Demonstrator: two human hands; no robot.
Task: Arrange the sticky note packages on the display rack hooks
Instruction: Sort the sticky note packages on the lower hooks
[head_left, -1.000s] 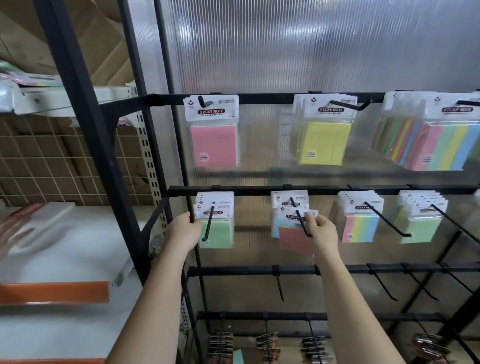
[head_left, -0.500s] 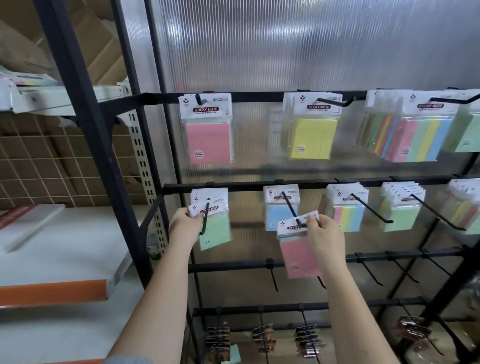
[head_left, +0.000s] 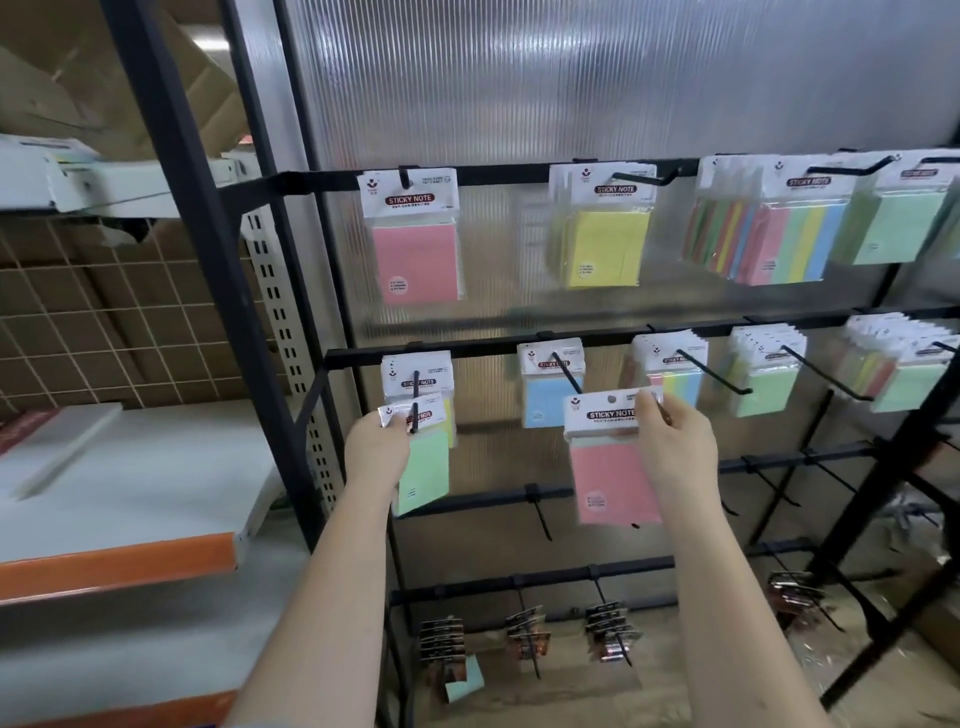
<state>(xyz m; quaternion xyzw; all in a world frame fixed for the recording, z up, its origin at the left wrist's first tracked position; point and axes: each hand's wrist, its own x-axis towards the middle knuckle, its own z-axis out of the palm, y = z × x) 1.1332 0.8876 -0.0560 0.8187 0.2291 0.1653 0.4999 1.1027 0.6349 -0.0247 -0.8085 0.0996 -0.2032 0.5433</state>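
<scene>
Off its hook now, the pink sticky note package (head_left: 613, 457) hangs free below the blue pack (head_left: 550, 384), pinched at its header's right corner by the right hand (head_left: 675, 447). Left hand (head_left: 376, 449) pinches the green package (head_left: 423, 457) still threaded on the leftmost middle-rail hook (head_left: 415, 402); its fingertips are hidden behind the header.

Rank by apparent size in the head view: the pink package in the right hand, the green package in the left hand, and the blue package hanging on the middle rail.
1. pink package, though it is held nearer the camera.
2. green package, partly hidden by the left hand.
3. blue package.
</scene>
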